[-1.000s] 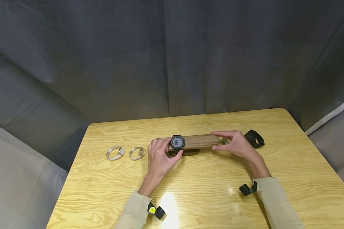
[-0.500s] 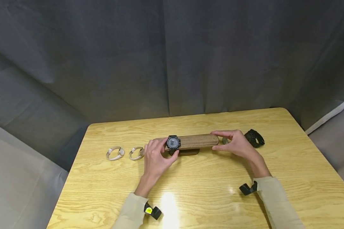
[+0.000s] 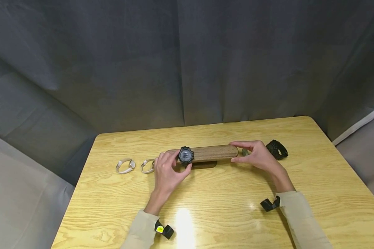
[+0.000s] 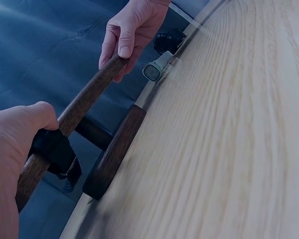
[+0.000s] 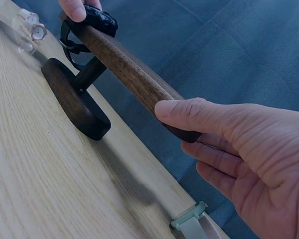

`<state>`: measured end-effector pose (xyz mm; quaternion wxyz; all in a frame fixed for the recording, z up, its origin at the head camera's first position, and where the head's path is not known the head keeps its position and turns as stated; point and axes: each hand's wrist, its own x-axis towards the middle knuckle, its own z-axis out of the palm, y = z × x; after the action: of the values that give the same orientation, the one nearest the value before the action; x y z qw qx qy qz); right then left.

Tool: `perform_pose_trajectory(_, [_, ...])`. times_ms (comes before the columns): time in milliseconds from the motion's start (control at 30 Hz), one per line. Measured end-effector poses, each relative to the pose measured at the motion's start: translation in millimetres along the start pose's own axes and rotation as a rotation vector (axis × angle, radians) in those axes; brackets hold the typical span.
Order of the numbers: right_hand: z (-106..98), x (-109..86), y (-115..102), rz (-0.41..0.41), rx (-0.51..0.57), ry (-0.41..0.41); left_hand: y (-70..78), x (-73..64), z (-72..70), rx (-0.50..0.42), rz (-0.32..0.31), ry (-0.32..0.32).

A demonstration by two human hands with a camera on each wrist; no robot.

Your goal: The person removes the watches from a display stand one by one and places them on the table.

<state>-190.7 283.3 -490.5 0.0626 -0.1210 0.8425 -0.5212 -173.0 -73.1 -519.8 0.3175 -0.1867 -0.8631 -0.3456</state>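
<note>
A wooden watch stand [image 3: 213, 154] has a long rounded bar on a short black post above a dark wooden base [image 5: 74, 102]. Round the bar's left part sits a black digital watch [image 3: 186, 155], face up, its strap hanging below the bar. My left hand [image 3: 167, 174] holds this watch between thumb and fingers at its two edges. At the bar's other end, my right hand [image 3: 258, 157] grips the wood, thumb on the near side and fingers on the far side. In the left wrist view the watch face is hidden behind my thumb.
Two light-strapped watches, one farther left [image 3: 125, 166] and one partly behind my left hand [image 3: 148, 166], lie on the wooden table [image 3: 224, 207]. A pale green watch [image 5: 192, 221] and another black watch [image 3: 276, 149] lie to the right. Grey curtain [image 3: 187, 69] hangs behind.
The left hand and the black watch have slid left along the bar, towards its left end. My right hand keeps its grip on the right end, and the stand stays in place.
</note>
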Motion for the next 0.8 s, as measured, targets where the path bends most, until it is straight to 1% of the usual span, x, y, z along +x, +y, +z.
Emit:
perform_pose_trajectory(200, [0.2, 0.2, 0.4, -0.005, 0.005, -0.001, -4.1, -1.2, -2.7, -0.004, -0.002, 0.013])
perform_pose_trajectory(333, [-0.2, 0.0, 0.4, -0.003, 0.003, 0.001, -6.1, -2.0, -5.4, -0.011, -0.023, 0.015])
perform_pose_trajectory(433, [-0.3, -0.3, 0.3, -0.002, 0.0, 0.003, -6.9, -2.2, -7.3, -0.017, -0.043, 0.005])
perform_pose_trajectory(600, [-0.1, -0.7, -0.2, -0.003, 0.002, 0.004, -8.2, -2.1, -9.0, -0.017, -0.037, -0.003])
perform_pose_trajectory(800, [0.5, -0.6, -0.3, -0.005, 0.001, 0.001, -11.0, -3.8, -9.4, -0.029, -0.026, 0.025])
